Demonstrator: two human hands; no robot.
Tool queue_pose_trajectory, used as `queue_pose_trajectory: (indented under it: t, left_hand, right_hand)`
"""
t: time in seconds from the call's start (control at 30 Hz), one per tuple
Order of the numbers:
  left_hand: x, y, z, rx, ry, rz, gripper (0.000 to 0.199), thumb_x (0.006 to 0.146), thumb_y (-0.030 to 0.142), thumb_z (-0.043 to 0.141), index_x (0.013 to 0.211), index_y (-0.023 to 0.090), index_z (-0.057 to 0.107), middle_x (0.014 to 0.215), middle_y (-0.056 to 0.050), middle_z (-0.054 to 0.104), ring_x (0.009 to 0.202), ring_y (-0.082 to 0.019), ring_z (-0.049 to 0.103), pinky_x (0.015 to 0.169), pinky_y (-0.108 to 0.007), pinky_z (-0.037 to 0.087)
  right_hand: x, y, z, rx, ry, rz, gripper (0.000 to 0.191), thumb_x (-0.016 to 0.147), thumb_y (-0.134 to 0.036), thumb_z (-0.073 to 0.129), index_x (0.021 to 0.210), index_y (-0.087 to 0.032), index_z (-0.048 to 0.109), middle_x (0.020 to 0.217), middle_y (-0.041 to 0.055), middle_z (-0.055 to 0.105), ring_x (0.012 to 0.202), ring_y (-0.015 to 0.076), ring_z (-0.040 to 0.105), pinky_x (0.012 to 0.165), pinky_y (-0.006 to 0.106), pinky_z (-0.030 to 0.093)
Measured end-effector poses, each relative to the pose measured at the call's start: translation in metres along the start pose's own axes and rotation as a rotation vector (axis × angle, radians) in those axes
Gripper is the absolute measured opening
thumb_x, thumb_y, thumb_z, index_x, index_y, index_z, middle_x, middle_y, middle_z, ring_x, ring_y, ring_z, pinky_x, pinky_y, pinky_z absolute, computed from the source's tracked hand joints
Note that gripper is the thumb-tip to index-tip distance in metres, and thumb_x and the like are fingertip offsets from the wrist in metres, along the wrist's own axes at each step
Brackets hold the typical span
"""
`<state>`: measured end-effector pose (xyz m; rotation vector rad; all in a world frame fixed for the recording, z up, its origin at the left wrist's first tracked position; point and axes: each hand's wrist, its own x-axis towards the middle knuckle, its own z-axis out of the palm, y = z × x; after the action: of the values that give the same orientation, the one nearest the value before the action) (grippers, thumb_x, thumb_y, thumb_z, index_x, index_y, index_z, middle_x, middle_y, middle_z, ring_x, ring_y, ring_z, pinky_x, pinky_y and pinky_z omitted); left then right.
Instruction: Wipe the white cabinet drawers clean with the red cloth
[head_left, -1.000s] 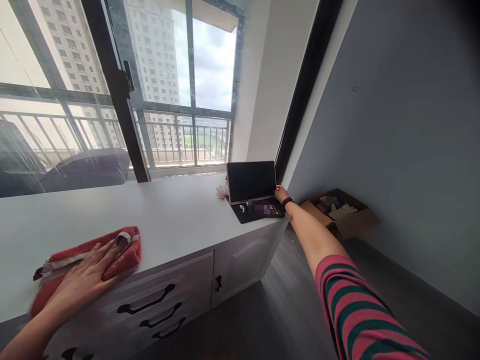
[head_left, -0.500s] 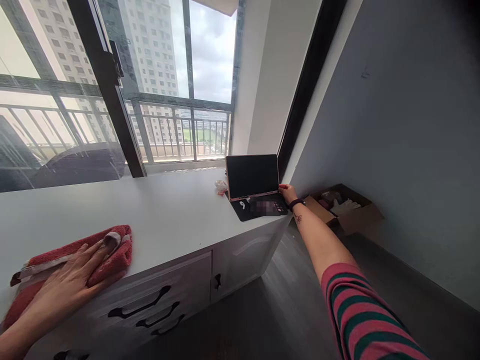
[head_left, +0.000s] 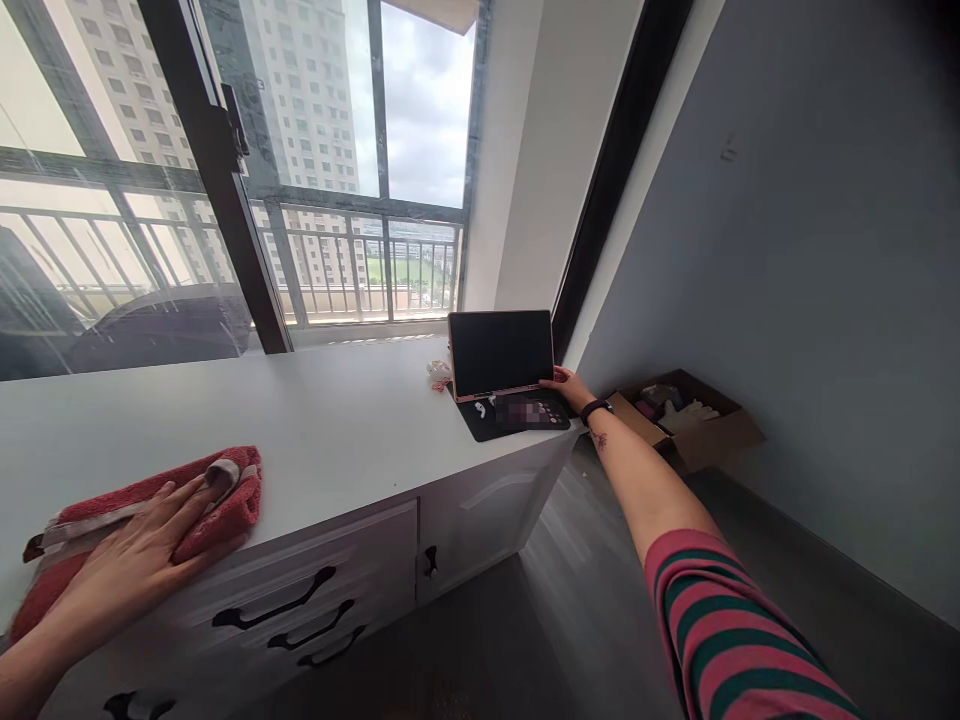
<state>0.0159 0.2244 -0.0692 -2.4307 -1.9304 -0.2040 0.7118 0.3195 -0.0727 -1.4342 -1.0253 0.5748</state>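
The right hand [head_left: 568,387] has shifted inward from the side edge of the black-screened, pink-rimmed tablet [head_left: 501,352] onto its lower right corner, and now pinches that corner. The tablet leans upright on the glossy white countertop [head_left: 330,420]. Well to the tablet's left, the left hand [head_left: 146,540] lies spread flat on a folded red terry towel [head_left: 238,510], fingers unclenched. Just before the tablet lie small white earbuds [head_left: 481,409] and a dark rectangular phone [head_left: 531,412], its screen partly pixelated, unreadable.
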Motion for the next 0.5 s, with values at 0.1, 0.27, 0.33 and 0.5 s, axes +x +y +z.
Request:
queue_pose_trajectory:
  t: [0.1, 0.27, 0.33, 0.5]
  left_hand:
    - [0.000, 0.001, -0.002, 0.003, -0.024, -0.013, 0.094, 0.072, 0.072, 0.024, 0.146, 0.015, 0.034, 0.156, -0.003, 0.022, 0.144, -0.025, 0.014, 0.115, -0.044, 0.018]
    - [0.001, -0.008, 0.009, 0.036, 0.023, 0.035, 0.086, 0.076, 0.067, 0.029, 0.146, 0.016, 0.034, 0.156, -0.003, 0.022, 0.144, -0.026, 0.017, 0.115, -0.045, 0.017]
    - [0.001, -0.010, 0.011, 0.028, 0.050, 0.037, 0.086, 0.077, 0.066, 0.031, 0.146, 0.016, 0.034, 0.156, -0.004, 0.022, 0.144, -0.027, 0.016, 0.115, -0.046, 0.018]
    - [-0.002, -0.004, 0.007, 0.001, 0.027, -0.002, 0.090, 0.075, 0.068, 0.032, 0.147, 0.015, 0.030, 0.156, -0.004, 0.021, 0.144, -0.026, 0.016, 0.114, -0.046, 0.020]
  right_hand:
    - [-0.003, -0.003, 0.000, 0.009, -0.068, 0.002, 0.054, 0.046, -0.012, 0.086, 0.090, -0.021, 0.056, 0.084, 0.0013, 0.070, 0.085, 0.0210, 0.066, 0.086, 0.041, 0.055]
    - [0.000, -0.002, -0.001, -0.026, -0.110, 0.012, 0.055, 0.048, -0.016, 0.087, 0.091, -0.021, 0.053, 0.088, 0.0027, 0.069, 0.088, 0.0213, 0.065, 0.089, 0.043, 0.054]
    - [0.002, -0.001, 0.001, -0.054, -0.096, 0.015, 0.057, 0.047, -0.017, 0.088, 0.090, -0.021, 0.052, 0.088, 0.0024, 0.069, 0.088, 0.0207, 0.065, 0.089, 0.042, 0.054]
    - [0.005, 0.000, 0.004, -0.094, -0.056, 0.023, 0.061, 0.041, -0.022, 0.090, 0.088, -0.022, 0.050, 0.085, 0.0008, 0.067, 0.086, 0.0205, 0.064, 0.084, 0.039, 0.055]
